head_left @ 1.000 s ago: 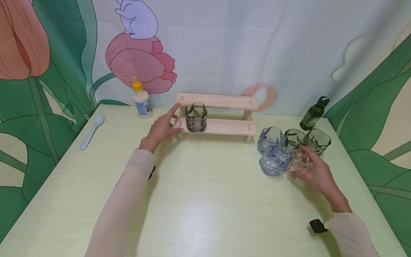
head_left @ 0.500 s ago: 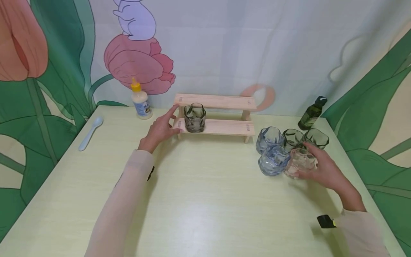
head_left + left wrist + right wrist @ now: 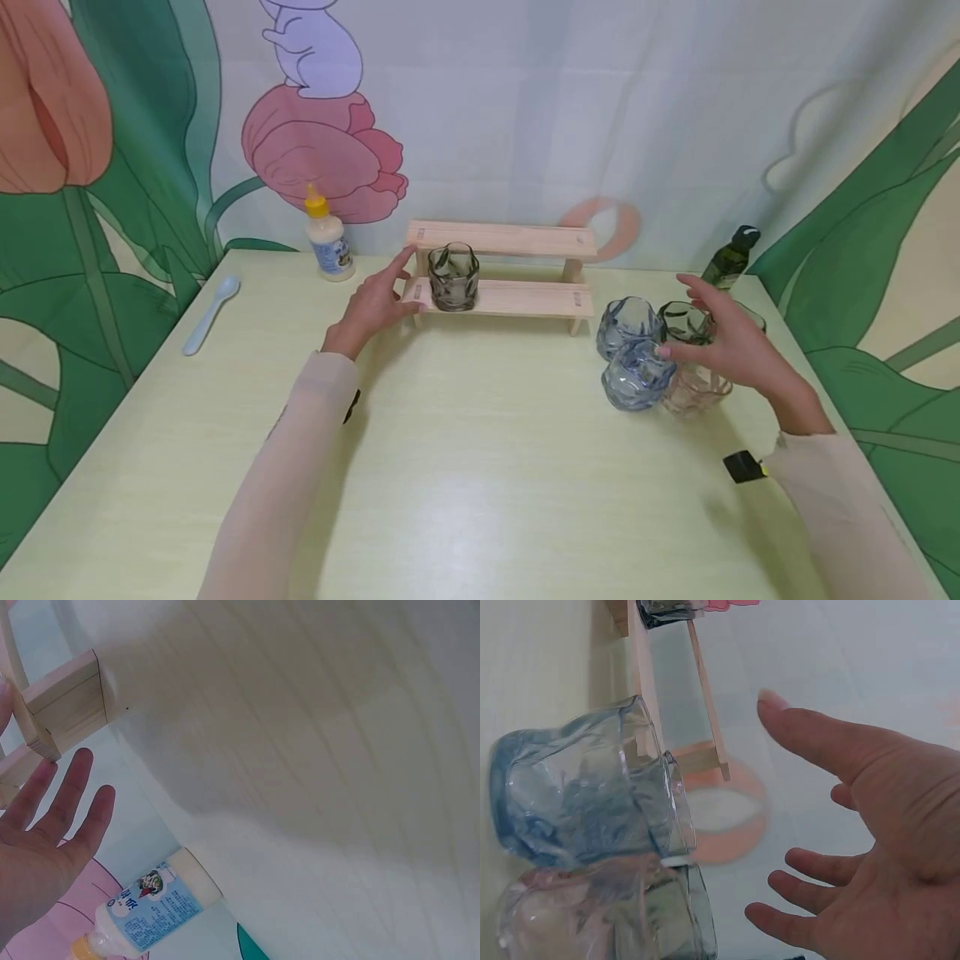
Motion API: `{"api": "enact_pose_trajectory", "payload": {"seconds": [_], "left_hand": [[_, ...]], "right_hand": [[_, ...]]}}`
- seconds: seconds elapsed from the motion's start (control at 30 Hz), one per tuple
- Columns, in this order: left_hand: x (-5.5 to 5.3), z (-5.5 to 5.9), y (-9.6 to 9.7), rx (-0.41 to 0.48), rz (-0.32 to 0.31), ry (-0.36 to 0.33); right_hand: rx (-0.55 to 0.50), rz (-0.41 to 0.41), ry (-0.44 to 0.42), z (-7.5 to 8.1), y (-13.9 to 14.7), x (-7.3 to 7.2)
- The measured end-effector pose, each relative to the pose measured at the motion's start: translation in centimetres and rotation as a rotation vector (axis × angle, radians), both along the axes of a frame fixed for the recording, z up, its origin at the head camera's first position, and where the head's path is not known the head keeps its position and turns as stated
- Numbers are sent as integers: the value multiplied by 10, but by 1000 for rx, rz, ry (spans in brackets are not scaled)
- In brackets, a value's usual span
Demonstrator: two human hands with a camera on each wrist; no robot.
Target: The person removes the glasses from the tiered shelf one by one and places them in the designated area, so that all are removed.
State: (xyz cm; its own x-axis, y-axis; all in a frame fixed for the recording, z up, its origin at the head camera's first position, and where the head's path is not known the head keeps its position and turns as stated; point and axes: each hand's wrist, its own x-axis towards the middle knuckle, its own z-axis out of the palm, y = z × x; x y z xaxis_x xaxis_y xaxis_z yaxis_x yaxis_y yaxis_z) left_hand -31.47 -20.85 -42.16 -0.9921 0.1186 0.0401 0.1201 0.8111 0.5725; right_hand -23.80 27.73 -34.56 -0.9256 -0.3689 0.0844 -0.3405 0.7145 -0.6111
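My left hand [image 3: 367, 308] touches the left end of a two-tier wooden shelf [image 3: 525, 297], with fingers extended in the left wrist view. A smoky grey glass [image 3: 453, 283] stands on the lower tier beside that hand. My right hand [image 3: 738, 346] hovers over a cluster of glasses, thumb and fingers spread and holding nothing. Under it is a pink glass [image 3: 690, 396], partly covered by the hand. Two blue glasses [image 3: 636, 379] stand to its left. Behind are a grey glass [image 3: 675, 317] and another grey glass [image 3: 752, 317], mostly hidden by the hand.
A green bottle [image 3: 726, 262] with a black cap stands at the back right, partly hidden by the right hand. A yellow-capped bottle [image 3: 330, 246] stands left of the shelf. A pale blue spoon [image 3: 210, 317] lies near the table's left edge. A printed curtain hangs behind.
My right hand has let go of the pink glass and risen above it, moving back toward the grey glasses. The pink glass stays in the cluster. My left hand stays at the shelf.
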Motion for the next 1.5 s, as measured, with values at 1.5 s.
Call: {"api": "enact_pose_trajectory", "payload": {"seconds": [1.5], "left_hand": [[1,3,1,-21,9,-11]], "right_hand": [[-100,310,-133,-14,-204,-96]]}}
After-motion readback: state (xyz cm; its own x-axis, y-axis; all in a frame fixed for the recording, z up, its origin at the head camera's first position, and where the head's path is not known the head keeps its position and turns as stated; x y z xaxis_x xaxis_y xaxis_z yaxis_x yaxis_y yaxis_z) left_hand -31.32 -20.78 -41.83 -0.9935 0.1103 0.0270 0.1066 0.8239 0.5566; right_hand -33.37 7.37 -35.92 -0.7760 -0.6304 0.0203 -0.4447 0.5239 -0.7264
